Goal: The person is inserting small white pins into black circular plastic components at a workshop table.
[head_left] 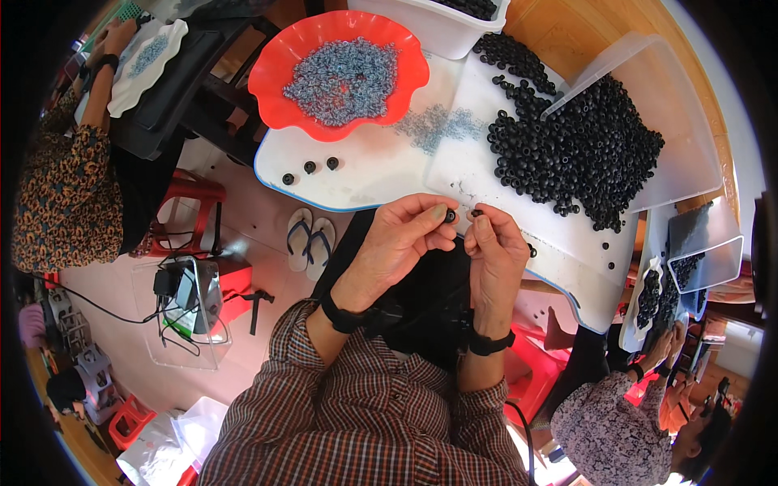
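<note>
Left hand (397, 243): thumb and index fingertip pressed together on a small black round part (449, 216), with remaining fingers curled below. Right hand (496, 255): thumb and index fingertip pinching a small dark piece (476, 212), with remaining fingers folded; exact shape of this piece too small to tell. Location of both items: just beside each other, apart, held up at the near edge of a white table (356, 178) with blue edging. On each wrist, a black band (491, 344).

To the left on the tabletop: three black parts (309, 167), spaced in a slanting row. Behind these: a red bowl (267, 85) with a scalloped rim, containing many small clear pieces (344, 81). Right of the bowl: a loose scatter of similar clear pieces (438, 127).

On the right side: a large heap of black parts (559, 154), partly inside a translucent bin (685, 146) lying tilted. At the far edge: a white tub (429, 28), also containing black parts. Below, on the floor: a pair of sandals (300, 240).
</note>
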### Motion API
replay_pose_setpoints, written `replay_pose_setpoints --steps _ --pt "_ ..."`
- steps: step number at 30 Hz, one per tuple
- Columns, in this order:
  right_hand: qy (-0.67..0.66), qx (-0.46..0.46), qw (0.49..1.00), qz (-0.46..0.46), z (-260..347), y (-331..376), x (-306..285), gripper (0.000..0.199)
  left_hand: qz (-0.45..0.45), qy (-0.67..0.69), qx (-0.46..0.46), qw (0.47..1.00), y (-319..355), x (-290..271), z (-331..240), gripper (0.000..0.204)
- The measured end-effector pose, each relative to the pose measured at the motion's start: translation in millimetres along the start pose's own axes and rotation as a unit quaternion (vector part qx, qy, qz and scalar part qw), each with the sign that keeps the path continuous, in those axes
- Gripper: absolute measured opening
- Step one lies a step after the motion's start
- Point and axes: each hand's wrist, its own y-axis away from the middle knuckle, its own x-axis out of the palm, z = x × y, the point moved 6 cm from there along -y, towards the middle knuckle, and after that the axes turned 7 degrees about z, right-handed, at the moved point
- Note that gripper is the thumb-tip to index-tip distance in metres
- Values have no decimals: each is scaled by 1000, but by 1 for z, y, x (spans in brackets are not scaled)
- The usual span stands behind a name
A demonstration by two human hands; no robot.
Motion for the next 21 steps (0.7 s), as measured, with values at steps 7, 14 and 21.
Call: replay_pose_setpoints --steps 7,14,21 --pt "13 -3 1000 -10 -1 5 -2 15 5 5 1 1000 -3 6 2 22" --pt "69 -36 997 9 1 7 2 14 -1 12 5 1000 -4 6 4 22" --pt "114 -60 992 13 8 8 10 13 -5 -1 7 1000 -4 7 2 21"
